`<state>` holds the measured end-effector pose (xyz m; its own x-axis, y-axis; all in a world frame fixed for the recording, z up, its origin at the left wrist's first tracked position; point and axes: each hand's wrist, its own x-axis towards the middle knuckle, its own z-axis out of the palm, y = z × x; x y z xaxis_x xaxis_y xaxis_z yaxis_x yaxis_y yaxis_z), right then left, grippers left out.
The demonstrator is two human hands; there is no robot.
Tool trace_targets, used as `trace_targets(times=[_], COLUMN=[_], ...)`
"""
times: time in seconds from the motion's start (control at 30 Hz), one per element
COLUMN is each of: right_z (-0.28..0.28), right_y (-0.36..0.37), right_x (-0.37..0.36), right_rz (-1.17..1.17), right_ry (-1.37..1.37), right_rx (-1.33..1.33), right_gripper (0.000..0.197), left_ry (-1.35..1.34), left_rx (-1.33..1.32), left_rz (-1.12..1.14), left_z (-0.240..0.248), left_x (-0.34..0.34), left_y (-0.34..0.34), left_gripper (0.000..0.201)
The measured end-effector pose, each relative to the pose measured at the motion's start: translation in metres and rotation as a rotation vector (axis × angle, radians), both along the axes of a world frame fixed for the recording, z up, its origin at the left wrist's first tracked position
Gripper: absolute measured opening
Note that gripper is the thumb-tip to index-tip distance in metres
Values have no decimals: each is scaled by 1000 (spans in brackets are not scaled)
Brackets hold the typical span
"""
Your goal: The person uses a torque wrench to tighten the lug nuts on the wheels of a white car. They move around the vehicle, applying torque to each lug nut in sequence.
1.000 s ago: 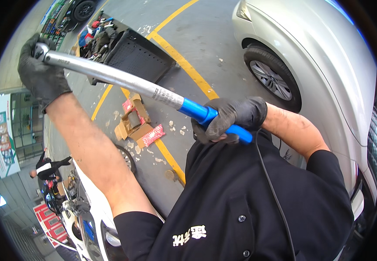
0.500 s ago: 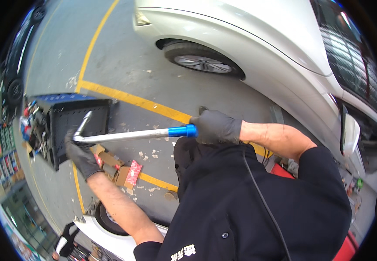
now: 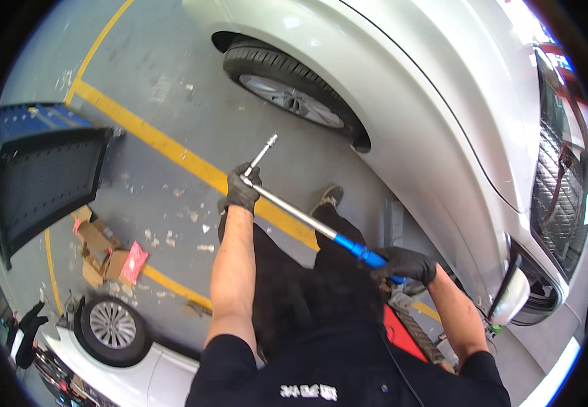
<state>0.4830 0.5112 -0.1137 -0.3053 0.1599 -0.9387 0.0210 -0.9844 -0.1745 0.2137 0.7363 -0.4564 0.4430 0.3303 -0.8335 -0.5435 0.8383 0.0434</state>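
Note:
A long torque wrench [image 3: 294,212] with a silver shaft and a blue grip slants across my body, held in both hands. My left hand [image 3: 242,190], in a black glove, is closed round its head, where a silver extension with a socket [image 3: 264,150] sticks out toward the car wheel [image 3: 292,91]. At the other end my right hand [image 3: 406,264], gloved too, is wrapped round the end of the blue grip. The wheel sits in the front arch of a white car [image 3: 436,129], apart from the socket.
A black and blue tool cart [image 3: 49,186] stands at the left. Torn cardboard boxes [image 3: 97,247] lie on the floor beside a pink packet [image 3: 134,263]. Another white car [image 3: 161,370] with a wheel [image 3: 112,325] is at lower left. A red object [image 3: 402,332] lies near my right side.
I have turned toward the white car and stepped closer to its wheel. The wrench has swung from over the cart to point its socket toward the wheel; both hands still hold it.

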Motion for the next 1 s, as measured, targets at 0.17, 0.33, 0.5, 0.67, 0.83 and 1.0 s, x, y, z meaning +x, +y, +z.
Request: trace_targets(times=[0.17, 0.33, 0.5, 0.67, 0.83, 1.0], right_z=[-76, -116, -124, -152, -301, -438], right_y=[51, 101, 161, 142, 51, -5], right_x=[26, 32, 33, 55, 82, 129], right_rz=[112, 144, 130, 279, 568, 644], right_ry=[-425, -589, -657, -717, -908, -872], right_rx=[-52, -110, -154, -90, 88, 185], right_gripper=[39, 44, 35, 38, 40, 45], left_ry=[-106, 100, -249, -429, 72, 47], left_rx=[-14, 26, -157, -124, 93, 258], left_rz=[133, 190, 213, 293, 199, 117], left_z=[-122, -165, -208, -218, -179, -178], left_x=[59, 126, 147, 149, 155, 177], left_y=[43, 73, 104, 106, 117, 109], left_gripper=[18, 16, 12, 14, 20, 19])
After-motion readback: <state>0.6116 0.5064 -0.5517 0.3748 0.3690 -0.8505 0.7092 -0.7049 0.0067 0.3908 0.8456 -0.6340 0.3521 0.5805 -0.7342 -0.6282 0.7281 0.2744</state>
